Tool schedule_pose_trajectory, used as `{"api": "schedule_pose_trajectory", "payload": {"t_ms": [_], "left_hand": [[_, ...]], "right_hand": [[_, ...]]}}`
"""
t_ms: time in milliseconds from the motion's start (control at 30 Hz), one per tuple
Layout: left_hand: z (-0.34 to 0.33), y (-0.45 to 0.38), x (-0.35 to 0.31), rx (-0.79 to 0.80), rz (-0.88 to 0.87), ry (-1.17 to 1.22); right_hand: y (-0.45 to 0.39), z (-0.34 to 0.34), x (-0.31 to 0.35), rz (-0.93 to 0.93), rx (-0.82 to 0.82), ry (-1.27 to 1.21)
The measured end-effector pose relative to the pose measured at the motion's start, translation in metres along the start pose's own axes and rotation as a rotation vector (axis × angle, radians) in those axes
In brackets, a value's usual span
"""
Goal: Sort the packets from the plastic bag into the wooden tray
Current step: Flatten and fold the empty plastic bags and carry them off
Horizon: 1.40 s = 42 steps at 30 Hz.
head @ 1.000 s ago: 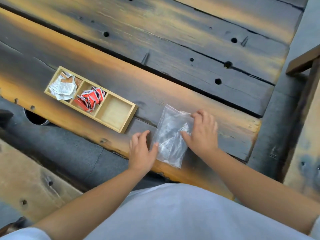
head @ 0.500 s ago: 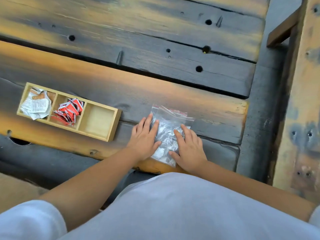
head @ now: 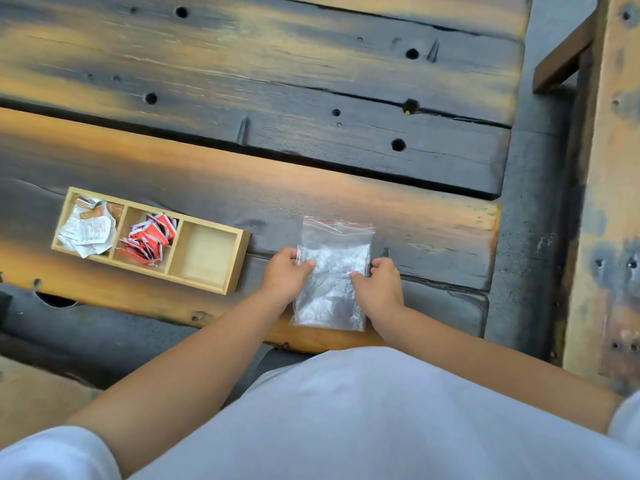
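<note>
A person stands at a dark, weathered plank bench, seen from above. A clear zip bag with a red seal strip lies flat near the bench's near edge, holding silvery packets. Half a second ago both palms lay spread flat on the bag; now the left hand and right hand have curled and pinch its left and right edges, thumbs on top. Each grip is narrow and closed on the plastic, so the bag looks ready to be lifted or opened, though its seal appears still shut.

To the left, well apart from the bag, sits the wooden tray with three compartments. The far-left one holds white packets, the middle one red packets, and the right one is empty, probably waiting for the silvery ones.
</note>
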State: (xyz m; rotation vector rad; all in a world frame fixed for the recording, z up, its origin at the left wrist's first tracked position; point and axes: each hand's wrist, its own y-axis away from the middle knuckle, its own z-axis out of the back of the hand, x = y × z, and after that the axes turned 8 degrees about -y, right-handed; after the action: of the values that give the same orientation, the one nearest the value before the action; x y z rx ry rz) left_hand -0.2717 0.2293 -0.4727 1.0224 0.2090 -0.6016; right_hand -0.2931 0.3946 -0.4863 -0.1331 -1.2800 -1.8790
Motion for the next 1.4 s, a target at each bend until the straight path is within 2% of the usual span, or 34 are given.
{"api": "schedule_pose_trajectory", "payload": {"t_ms": [133, 233, 300, 433, 600, 733, 867, 933, 1067, 1167, 1233, 1333, 1400], "left_hand": [[0.008, 0.007, 0.003, 0.065, -0.076, -0.013], [0.015, 0.012, 0.003, 0.138, -0.102, 0.195], [0.024, 0.02, -0.002, 0.219, -0.117, 0.368], [0.045, 0.034, -0.01, 0.279, -0.222, 0.479], [0.066, 0.062, -0.024, 0.138, -0.347, 0.401], [0.078, 0.093, -0.033, 0.169, -0.416, 0.412], [0.083, 0.129, -0.044, 0.173, -0.528, 0.652], [0.084, 0.144, -0.046, 0.201, -0.579, 0.682], [0.077, 0.163, -0.046, 0.22, -0.642, 0.712], [0.061, 0.169, -0.043, 0.094, -0.596, 0.625], [0.05, 0.171, -0.036, 0.023, -0.589, 0.593], [0.041, 0.179, -0.025, -0.029, -0.571, 0.631], [0.034, 0.187, -0.02, -0.089, -0.506, 0.67]], "right_hand": [[-0.003, -0.002, 0.004, -0.055, 0.009, -0.077], [-0.002, 0.002, 0.007, 0.007, 0.062, -0.142], [-0.002, 0.011, 0.01, 0.046, 0.162, -0.254], [0.007, 0.043, 0.028, 0.043, 0.464, -0.432], [0.024, 0.079, 0.051, 0.277, 0.442, -0.448], [0.053, 0.111, 0.067, 0.395, 0.533, -0.535], [0.073, 0.139, 0.067, 0.411, 0.672, -0.672], [0.082, 0.149, 0.066, 0.398, 0.722, -0.742], [0.098, 0.157, 0.063, 0.369, 0.697, -0.872], [0.103, 0.151, 0.056, 0.368, 0.66, -0.809], [0.102, 0.146, 0.046, 0.261, 0.721, -0.752], [0.105, 0.14, 0.034, 0.224, 0.782, -0.494], [0.109, 0.136, 0.029, 0.28, 0.741, -0.379]]}}
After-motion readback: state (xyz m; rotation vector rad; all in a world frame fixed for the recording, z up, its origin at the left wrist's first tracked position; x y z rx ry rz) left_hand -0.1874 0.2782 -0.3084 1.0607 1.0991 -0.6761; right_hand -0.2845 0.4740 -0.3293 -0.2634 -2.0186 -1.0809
